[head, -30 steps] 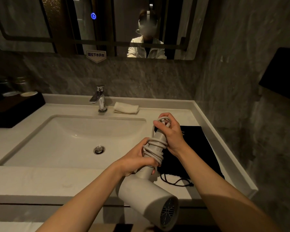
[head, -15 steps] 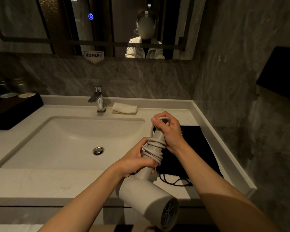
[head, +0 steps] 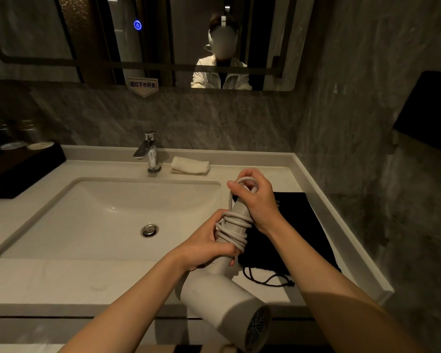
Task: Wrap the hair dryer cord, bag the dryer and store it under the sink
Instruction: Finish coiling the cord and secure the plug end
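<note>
Both hands clamp: left hand dryer handle | right hand cord | sign "提拉下水开关"

Readable text, your view: one sign, white shield-shaped sticker at lower edge of mirror, above faucet; Chinese characters, last four legible as 拉下水开关, first character unclear; black bag on counter at your right carries small pale lettering near top edge, partly hidden by your right hand, too small to read; blue glowing round symbol on mirror, icon only, no text.
</note>
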